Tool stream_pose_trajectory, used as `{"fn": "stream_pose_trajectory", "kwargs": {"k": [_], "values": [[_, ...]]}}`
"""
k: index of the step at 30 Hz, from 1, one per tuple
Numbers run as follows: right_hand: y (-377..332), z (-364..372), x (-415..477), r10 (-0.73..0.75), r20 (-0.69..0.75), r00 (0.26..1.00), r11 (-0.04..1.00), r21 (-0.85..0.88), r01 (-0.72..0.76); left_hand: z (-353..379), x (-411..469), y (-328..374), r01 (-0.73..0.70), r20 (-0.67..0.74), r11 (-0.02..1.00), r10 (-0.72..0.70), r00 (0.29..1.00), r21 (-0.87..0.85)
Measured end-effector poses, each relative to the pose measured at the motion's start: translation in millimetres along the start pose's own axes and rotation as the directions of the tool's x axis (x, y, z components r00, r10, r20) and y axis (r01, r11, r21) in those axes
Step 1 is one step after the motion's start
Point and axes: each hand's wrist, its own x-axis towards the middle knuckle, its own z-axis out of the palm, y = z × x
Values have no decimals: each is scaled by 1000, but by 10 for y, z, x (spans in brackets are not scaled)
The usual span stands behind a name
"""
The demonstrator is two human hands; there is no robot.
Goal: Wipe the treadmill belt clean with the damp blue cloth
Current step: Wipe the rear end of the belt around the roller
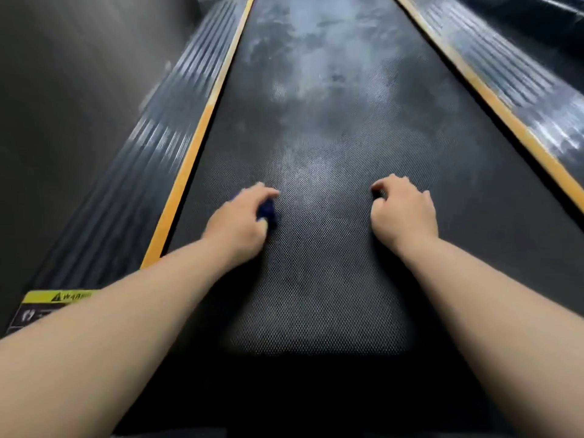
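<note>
The belt (316, 279) ran straight ahead of you, down the middle. A strip (192, 153) edged it on each side, with the left rail (132, 184) and right rail (512, 80) outside those. Your left hand (240, 216) held the cloth (267, 211) on the belt, left of centre. Your right hand (404, 207) rested right of centre, well apart. Smears (316, 74) lay on the belt beyond both hands. A label (47, 306) sat on the left rail's near end.
</note>
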Motion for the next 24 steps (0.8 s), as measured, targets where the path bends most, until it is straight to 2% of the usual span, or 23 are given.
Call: {"fn": "stream_pose_trajectory", "kwargs": {"k": [1,3,4,5,6,8,9,10,11,12,14,16,17,18,20,21,22,24], "values": [[3,-2,2,0,-1,1000,1000,-1,0,29,-196,50,-116,58,993,118,991,-37],[3,-32,5,-1,6,1000,1000,13,1,10,-520,76,-300,191,947,317,929,-111],[4,-52,-3,-3,15,1000,1000,26,3,-19,-516,2,-366,245,924,382,891,-112],[9,-70,-10,-11,23,1000,999,44,10,-40,-430,-68,-384,269,920,391,880,-80],[16,-96,-16,-19,27,999,998,57,17,-43,-299,-110,-340,251,940,338,907,-35],[43,-143,-57,-17,29,999,999,49,16,-12,-20,-81,-146,142,989,140,980,32],[68,-164,-91,-18,24,1000,999,36,17,28,41,5,-73,81,997,70,994,39],[102,-189,-125,-20,20,1000,999,26,20,84,29,131,-58,44,998,57,997,24],[136,-218,-166,-23,18,1000,1000,15,23,153,-57,264,-95,54,995,96,994,-9],[171,-259,-214,-21,14,1000,1000,2,21,225,-217,403,-188,100,980,193,976,-58],[270,-362,-288,-8,-3,1000,999,-35,8,331,-577,601,-393,183,901,424,887,-184],[407,-468,-359,5,-5,1000,996,-93,-6,326,-574,594,-485,218,845,529,820,-224],[482,-514,-390,17,-8,1000,994,-107,-17,297,-421,549,-473,219,858,509,832,-198],[568,-558,-423,35,-14,999,993,-113,-36,284,-228,480,-417,191,895,443,876,-160],[746,-618,-497,72,-32,997,990,-121,-76,254,110,375,-232,78,970,238,968,-76],[825,-632,-533,84,-45,995,989,-122,-89,275,156,378,-176,31,983,177,984,-48],[894,-638,-555,91,-59,994,988,-118,-97,314,121,433,-176,13,984,177,984,-39],[976,-634,-597,91,-74,993,988,-121,-100,404,-199,615,-285,125,956,291,949,-65]]}}
